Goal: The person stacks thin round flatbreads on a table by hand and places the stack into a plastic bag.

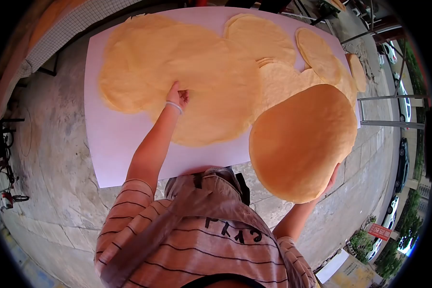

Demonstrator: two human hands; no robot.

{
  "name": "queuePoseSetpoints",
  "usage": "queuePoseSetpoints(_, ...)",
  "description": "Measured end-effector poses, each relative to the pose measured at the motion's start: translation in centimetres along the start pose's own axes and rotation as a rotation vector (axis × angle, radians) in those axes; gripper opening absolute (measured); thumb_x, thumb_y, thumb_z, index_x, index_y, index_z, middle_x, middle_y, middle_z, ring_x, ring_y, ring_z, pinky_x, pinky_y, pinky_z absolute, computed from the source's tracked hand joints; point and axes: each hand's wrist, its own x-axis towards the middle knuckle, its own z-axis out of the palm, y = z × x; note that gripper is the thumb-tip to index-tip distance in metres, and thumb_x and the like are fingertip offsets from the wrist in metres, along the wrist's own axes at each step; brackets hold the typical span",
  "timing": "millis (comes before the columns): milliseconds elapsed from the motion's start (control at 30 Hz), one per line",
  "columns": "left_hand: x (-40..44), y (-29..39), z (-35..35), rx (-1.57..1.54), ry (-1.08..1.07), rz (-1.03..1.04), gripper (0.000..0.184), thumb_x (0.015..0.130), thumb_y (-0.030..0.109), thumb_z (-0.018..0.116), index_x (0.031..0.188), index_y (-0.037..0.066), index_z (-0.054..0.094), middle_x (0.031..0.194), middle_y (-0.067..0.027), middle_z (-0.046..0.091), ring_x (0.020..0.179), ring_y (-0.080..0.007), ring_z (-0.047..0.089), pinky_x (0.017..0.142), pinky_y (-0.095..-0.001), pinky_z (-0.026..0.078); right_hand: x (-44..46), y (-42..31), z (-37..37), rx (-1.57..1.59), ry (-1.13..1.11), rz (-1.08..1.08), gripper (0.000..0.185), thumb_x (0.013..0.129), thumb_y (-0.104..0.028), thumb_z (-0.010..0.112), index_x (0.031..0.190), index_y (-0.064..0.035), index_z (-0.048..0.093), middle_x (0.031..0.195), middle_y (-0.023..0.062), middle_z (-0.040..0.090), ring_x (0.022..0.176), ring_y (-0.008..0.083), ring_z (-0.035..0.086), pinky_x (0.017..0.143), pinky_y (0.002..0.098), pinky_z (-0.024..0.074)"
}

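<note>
A large round sheet [300, 144], thin, golden-tan and dough-like, is held up at the person's right side, tilted, in front of the near right part of a white table [125, 153]. The right hand [332, 181] is at its lower right edge, mostly hidden behind it; how its fingers are set cannot be told.

The left hand [179, 97], with a pale band [174, 106] around the wrist, reaches over the table. Its fingers are curled inward, the thumb side toward the far edge, at the surface of a broad layer of overlapping sheets [206, 62]. Whether the fingertips pinch a sheet cannot be told.

That layer spreads across the left and middle of the table. To its right lies a pile of similar sheets [283, 79], some edges stacked closely. Farther off is another rounded sheet [261, 33], and near the table's right side an oval-looking sheet [319, 55] overlaps the pile.

Nearest the camera are the person's striped shirt [201, 245], with dark lettering, and a brownish apron [204, 199]. Around the table is grey concrete ground [57, 144]. Beyond, at the right, are a metal frame [391, 124], parked cars [402, 163], greenery [362, 245] and a red sign [379, 232].
</note>
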Motion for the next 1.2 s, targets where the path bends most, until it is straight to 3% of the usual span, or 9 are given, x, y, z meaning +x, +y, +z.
queuePoseSetpoints(33, 0.7, -0.2, 0.6, 0.014, 0.0, -0.044, 0.025, 0.083, 0.03, 0.062, 0.096, 0.009, 0.055, 0.079, -0.007, 0.058, 0.072, -0.018, 0.057, 0.06, -0.0296, 0.048, 0.8, -0.4, -0.7, 0.04, -0.029, 0.045, 0.045, 0.094, -0.038, 0.035, 0.121, -0.0037, 0.048, 0.119, 0.008, 0.053, 0.106, 0.0226, 0.052, 0.088, 0.0364, 0.0431)
queuePoseSetpoints(133, -0.2, -1.2, 7.0, -0.008, 0.159, 0.352, 0.025, 0.083, 0.026, 0.062, 0.1, 0.009, 0.057, 0.088, -0.0051, 0.061, 0.079, -0.0171, 0.059, 0.065, -0.0307, 0.049, 5.4, -1.1, -3.6, 0.102, -0.093, 0.126, 0.044, 0.095, -0.034, 0.034, 0.121, -0.0013, 0.047, 0.119, 0.0097, 0.052, 0.106, 0.0225, 0.052, 0.089, 0.0355, 0.0432)
queuePoseSetpoints(233, -2.9, -2.2, 11.4, -0.046, -0.012, 0.456, 0.025, 0.082, 0.02, 0.063, 0.103, 0.007, 0.057, 0.097, -0.0023, 0.062, 0.088, -0.0171, 0.059, 0.073, -0.0318, 0.048, 9.1, -2.1, -6.1, -0.03, -0.05, 0.063, 0.044, 0.095, -0.033, 0.034, 0.121, 0.0004, 0.046, 0.12, 0.0106, 0.052, 0.106, 0.0216, 0.053, 0.089, 0.034, 0.0433)
queuePoseSetpoints(433, -13.5, -15.3, 5.0, 0.213, 0.026, 0.198, 0.035, 0.081, 0.01, 0.063, 0.114, 0.004, 0.052, 0.105, -0.0069, 0.06, 0.097, -0.0201, 0.058, 0.084, -0.0325, 0.047, 15.2, -7.1, -6.6, -0.249, -0.081, -0.148, 0.046, 0.094, -0.034, 0.036, 0.122, 0.002, 0.045, 0.121, 0.0124, 0.05, 0.106, 0.022, 0.052, 0.087, 0.0337, 0.045)
queuePoseSetpoints(533, -16.0, -19.6, 0.6, 0.21, 0.024, 0.205, 0.04, 0.087, 0.021, 0.056, 0.123, 0.005, 0.045, 0.113, -0.0078, 0.057, 0.103, -0.0228, 0.056, 0.09, -0.0349, 0.044, 13.9, -8.5, 1.4, -0.168, -0.096, -0.041, 0.037, 0.092, -0.028, 0.047, 0.116, 0.0007, 0.05, 0.11, 0.0126, 0.056, 0.098, 0.0198, 0.056, 0.081, 0.032, 0.0477)
queuePoseSetpoints(633, -17.4, -18.0, 1.0, -0.313, -0.211, 0.196, 0.046, 0.093, 0.036, 0.043, 0.127, 0.006, 0.04, 0.117, -0.0087, 0.054, 0.107, -0.0236, 0.054, 0.092, -0.035, 0.042, 15.6, -4.3, 2.1, -0.636, -0.338, -0.247, 0.026, 0.089, -0.018, 0.055, 0.108, 0.0005, 0.053, 0.097, 0.0095, 0.06, 0.084, 0.0137, 0.058, 0.072, 0.0251, 0.0481)
queuePoseSetpoints(700, -17.6, -17.6, 1.8, -0.315, -0.208, 0.255, 0.052, 0.093, 0.045, 0.035, 0.127, 0.005, 0.041, 0.117, -0.0087, 0.055, 0.108, -0.0227, 0.053, 0.093, -0.0343, 0.041, 13.9, 1.6, 3.0, -0.723, -0.555, -0.151, 0.024, 0.089, -0.016, 0.056, 0.104, 0.002, 0.055, 0.091, 0.0057, 0.061, 0.077, 0.0079, 0.055, 0.066, 0.0208, 0.0449)
queuePoseSetpoints(900, -16.7, -17.9, 1.8, -0.031, -0.141, 0.338, 0.037, 0.093, 0.034, 0.044, 0.116, 0.005, 0.049, 0.106, -0.0051, 0.06, 0.093, -0.0162, 0.059, 0.077, -0.0302, 0.049, 8.1, 20.8, -0.1, -1.147, -1.059, -0.274, 0.025, 0.083, -0.012, 0.055, 0.105, -0.0016, 0.058, 0.087, 0.0207, 0.061, 0.078, 0.0361, 0.059, 0.068, 0.0414, 0.0475)
queuePoseSetpoints(1200, -18.5, -15.1, 6.4, 0.093, -0.161, 0.305, 0.027, 0.086, 0.017, 0.06, 0.109, 0.005, 0.054, 0.097, -0.0029, 0.061, 0.085, -0.0104, 0.059, 0.07, -0.0275, 0.051, 8.0, 17.7, 3.9, -1.184, -0.995, -0.153, 0.025, 0.085, -0.015, 0.052, 0.106, -0.004, 0.057, 0.083, 0.0199, 0.062, 0.075, 0.0352, 0.061, 0.066, 0.0402, 0.048)
